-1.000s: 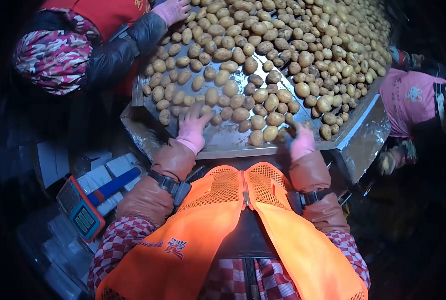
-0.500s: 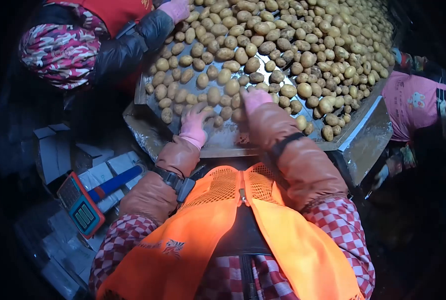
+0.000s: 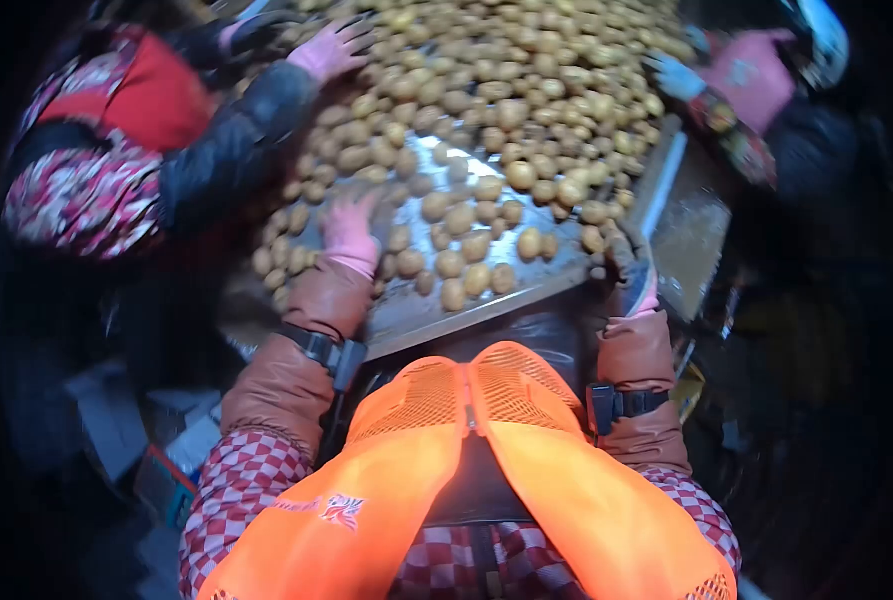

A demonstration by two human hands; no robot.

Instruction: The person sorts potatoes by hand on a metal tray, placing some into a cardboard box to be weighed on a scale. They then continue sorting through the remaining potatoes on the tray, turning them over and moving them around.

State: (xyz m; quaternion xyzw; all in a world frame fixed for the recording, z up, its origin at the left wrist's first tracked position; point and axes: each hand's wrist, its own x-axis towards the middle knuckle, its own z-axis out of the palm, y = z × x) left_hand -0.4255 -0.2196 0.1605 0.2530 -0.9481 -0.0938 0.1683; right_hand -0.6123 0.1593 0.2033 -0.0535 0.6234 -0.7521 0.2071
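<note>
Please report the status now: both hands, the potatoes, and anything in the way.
Left hand flat on the potatoes, grip open. Right hand at the metal table edge, grip unclear. Co-worker's hand far side, apart.

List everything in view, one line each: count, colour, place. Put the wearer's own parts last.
potatoes: too many to count, tan-yellow, heaped across the table, thinner near the front edge
metal sorting table: one, grey, centre
co-worker's hand: one, pink glove, upper left, on the potatoes
second co-worker's hand: one, blue glove, upper right, at the pile's edge
boxes: several, pale, blurred, lower left on the floor
orange vest: one, on the wearer, bottom centre
left hand: pink glove, flat on the table among potatoes
right hand: dark-and-pink glove, at the table's right front corner; grip unclear
</note>
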